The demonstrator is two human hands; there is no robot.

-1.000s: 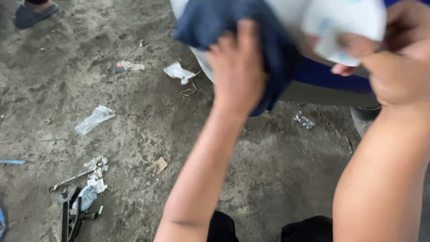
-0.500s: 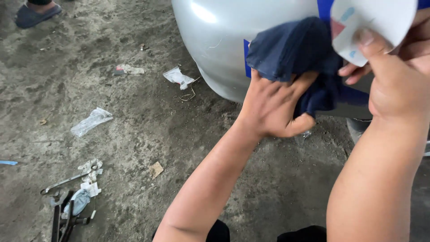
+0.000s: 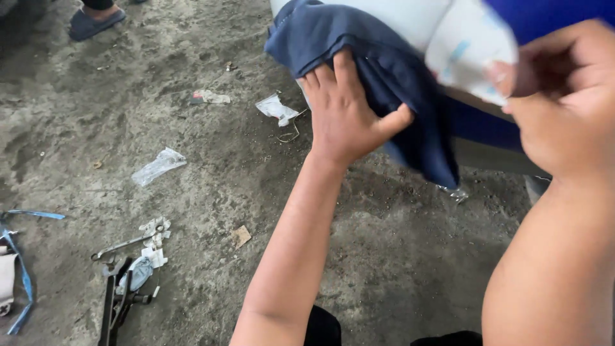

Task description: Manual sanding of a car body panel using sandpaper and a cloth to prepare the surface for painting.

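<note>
The left hand (image 3: 346, 118) lay flat, fingers spread, pressing a soft, limp dark-blue cloth (image 3: 384, 70) against the curved pale panel (image 3: 410, 19), best gripped by a bunched fold, while beyond it the right hand (image 3: 564, 109) pinched a flimsy white sheet (image 3: 467, 54).

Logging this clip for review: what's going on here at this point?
A person presses a dark blue cloth with the left hand against a rounded white and blue body panel, as if wiping it. The right hand holds a white sheet with a pale blue mark against the same panel. Below, the dirty concrete floor is strewn with plastic wrappers and a few hand tools. Another person's sandalled foot shows at top left.
</note>
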